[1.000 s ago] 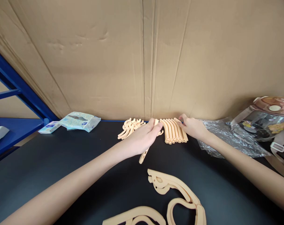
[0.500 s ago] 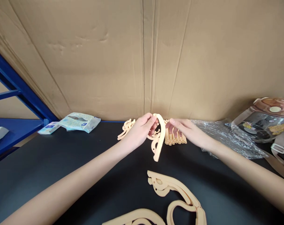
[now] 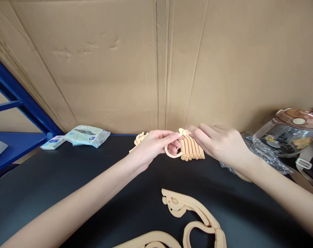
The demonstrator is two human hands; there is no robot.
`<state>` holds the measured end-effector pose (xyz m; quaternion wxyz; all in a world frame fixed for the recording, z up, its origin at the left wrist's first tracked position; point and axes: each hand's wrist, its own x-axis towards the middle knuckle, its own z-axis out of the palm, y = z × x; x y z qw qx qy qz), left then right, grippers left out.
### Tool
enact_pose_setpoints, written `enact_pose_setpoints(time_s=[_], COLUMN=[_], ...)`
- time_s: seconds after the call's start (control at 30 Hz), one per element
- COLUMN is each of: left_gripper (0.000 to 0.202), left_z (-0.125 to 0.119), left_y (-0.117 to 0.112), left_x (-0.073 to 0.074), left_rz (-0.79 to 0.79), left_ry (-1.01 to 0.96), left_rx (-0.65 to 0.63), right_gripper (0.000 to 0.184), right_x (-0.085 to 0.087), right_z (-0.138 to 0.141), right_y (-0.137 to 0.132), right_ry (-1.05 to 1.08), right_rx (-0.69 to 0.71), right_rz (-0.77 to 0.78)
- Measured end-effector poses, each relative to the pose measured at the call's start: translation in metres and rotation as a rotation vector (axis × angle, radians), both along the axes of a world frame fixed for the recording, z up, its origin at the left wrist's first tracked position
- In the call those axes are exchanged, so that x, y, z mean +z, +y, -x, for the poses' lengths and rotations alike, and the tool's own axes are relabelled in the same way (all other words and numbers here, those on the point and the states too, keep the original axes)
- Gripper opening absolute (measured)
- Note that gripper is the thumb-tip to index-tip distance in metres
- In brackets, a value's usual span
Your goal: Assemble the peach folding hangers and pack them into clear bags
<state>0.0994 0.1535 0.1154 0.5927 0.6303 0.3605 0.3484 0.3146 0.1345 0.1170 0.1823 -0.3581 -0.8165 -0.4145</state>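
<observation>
My left hand [image 3: 160,144] is closed on a beige plastic folding hanger; its curved hook [image 3: 173,155] shows below the fingers. Another bit of the hanger [image 3: 182,132] shows between the two hands. My right hand [image 3: 219,144] has its fingers curled at the hanger's right side, and the back of the hand hides most of what they grip. A beige tip [image 3: 243,177] pokes out below the right wrist. Just behind the hands lies a row of several folded hanger parts [image 3: 192,148], and a loose pile of hooks [image 3: 140,138] sits to the left.
Larger beige folding hangers [image 3: 201,210] lie on the black table [image 3: 115,203] near me. Tissue packs [image 3: 86,136] are at the back left beside a blue frame [image 3: 22,100]. Crumpled clear plastic [image 3: 265,158] and a strapped bottle [image 3: 288,134] are at right. Cardboard [image 3: 120,69] stands behind.
The hanger, which hung down from my left hand, has been turned sideways. My right hand has moved onto it, its back now facing me. My left hand shifted slightly right.
</observation>
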Motion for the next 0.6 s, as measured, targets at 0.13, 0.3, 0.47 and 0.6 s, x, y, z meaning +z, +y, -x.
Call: enact_pose_setpoints(time_s=[0.13, 0.3, 0.47, 0.6], left_gripper=[0.028, 0.03, 0.024, 0.023], left_z=[-0.007, -0.025, -0.031, -0.015], left_y=[-0.004, -0.02, -0.018, 0.033], left_x=[-0.007, -0.025, -0.037, -0.034], left_rz=[0.018, -0.131, -0.281, -0.32], left_ry=[0.047, 0.15, 0.285, 0.391], left_rx=[-0.034, 0.011, -0.015, 0.143], right_gripper=[0.022, 0.024, 0.028, 0.031], right_x=[-0.007, -0.022, -0.012, 0.001], right_z=[0.006, 0.003, -0.015, -0.021], right_y=[-0.003, 0.013, 0.033, 0.031], right_ry=[-0.168, 0.021, 0.514, 0.922], right_rx=[0.005, -0.023, -0.132, -0.015], right_rz=[-0.143, 0.312, 0.732, 1.005])
